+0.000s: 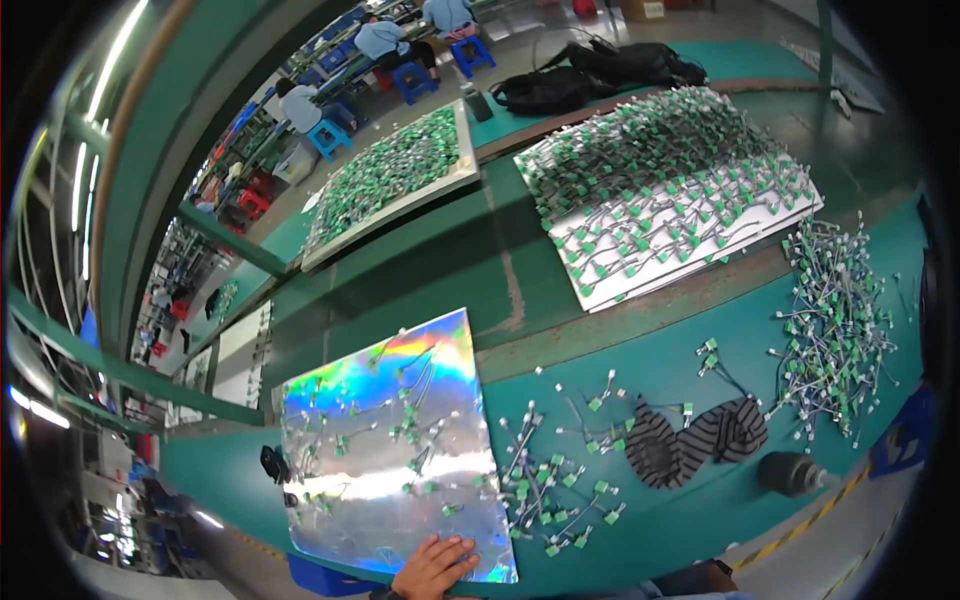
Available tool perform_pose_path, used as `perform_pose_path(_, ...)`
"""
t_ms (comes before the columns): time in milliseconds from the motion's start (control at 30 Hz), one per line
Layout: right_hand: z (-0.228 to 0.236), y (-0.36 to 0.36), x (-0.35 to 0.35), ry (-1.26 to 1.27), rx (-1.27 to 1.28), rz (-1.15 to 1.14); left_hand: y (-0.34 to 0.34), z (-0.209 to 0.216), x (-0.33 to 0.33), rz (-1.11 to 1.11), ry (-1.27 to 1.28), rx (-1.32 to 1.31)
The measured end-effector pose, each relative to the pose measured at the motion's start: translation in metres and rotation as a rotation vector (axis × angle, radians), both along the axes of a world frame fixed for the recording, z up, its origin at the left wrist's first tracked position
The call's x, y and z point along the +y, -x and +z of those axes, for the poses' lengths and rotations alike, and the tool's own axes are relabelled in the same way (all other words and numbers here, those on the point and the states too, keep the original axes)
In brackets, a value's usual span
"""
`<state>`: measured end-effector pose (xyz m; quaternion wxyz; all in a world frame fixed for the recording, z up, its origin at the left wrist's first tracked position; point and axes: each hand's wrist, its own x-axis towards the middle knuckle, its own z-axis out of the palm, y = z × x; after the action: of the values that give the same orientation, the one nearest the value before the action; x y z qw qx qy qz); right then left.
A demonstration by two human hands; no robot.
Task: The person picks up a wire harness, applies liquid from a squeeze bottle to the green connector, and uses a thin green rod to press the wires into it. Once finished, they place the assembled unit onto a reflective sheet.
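Where the left hand (437,568) rests: on the near edge of the silvery sheet (360,525), back upward; we call it left by the side it comes in from.
Fingers: stretched out, slightly spread, lying on the sheet; we see nothing gripped. Probably there to keep the sheet from sliding.
Right hand: out of frame; we cannot tell what its fingers do.
Sheet spot: left part of the table (690,530), along its near edge, rainbow glare on top. Likely that close for easy reach.
Sheet parts (405,430): green-headed connectors with short grey leads, mostly across the sheet's far and middle areas, some apart, some crossing; strip by the near edge mostly bare. Gaps probably help keep leads untangled, we think.
Loose cluster (545,490): same kind, on the table just beside the sheet's right edge; handy there, we judge.
Big heap (835,330): tangled pile at the table's right end; we guess it sits aside as bulk.
Striped cloth (655,450): between cluster and heap, dark bottle-like thing (790,473) near it, toward the table's near right corner. Reason unclear to us.
Boards: right board (600,292) and left board (470,165) beyond the table's far edge, both crowded with similar parts; lying flat likely keeps them from spilling.
Background: black bag (600,80) past the boards, seated people (380,40) farther off.
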<state>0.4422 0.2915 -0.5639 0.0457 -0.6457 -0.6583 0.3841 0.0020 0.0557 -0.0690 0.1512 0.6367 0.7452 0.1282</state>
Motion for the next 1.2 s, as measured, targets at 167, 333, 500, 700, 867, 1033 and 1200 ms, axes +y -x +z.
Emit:
perform_pose_path(167,0.042,-0.056,0.03,-0.165,-0.079,-0.053,0.007,0.0,-0.003,-0.015,-0.072,-0.077)
perform_pose_path(333,0.175,0.021,0.057,0.491,0.467,-0.392,0.006,0.0,-0.004,0.017,-0.283,-0.162)
perform_pose_path(500,0.227,0.035,0.056,0.272,0.154,-0.091,0.007,-0.001,0.018,0.084,-0.424,-0.226)
perform_pose_path(700,0.316,0.091,0.039,-0.079,0.111,0.464,0.006,0.008,0.034,0.075,-0.506,-0.295)
perform_pose_path(867,0.382,0.123,0.009,0.077,0.223,0.732,0.001,0.006,0.048,0.012,-0.545,-0.339)
perform_pose_path(1033,0.471,0.142,-0.008,0.158,0.258,1.056,-0.002,0.009,0.062,-0.036,-0.58,-0.319)
perform_pose_path(1200,0.512,0.165,-0.003,0.421,0.585,1.085,0.0,0.025,0.088,-0.127,-0.62,-0.314)
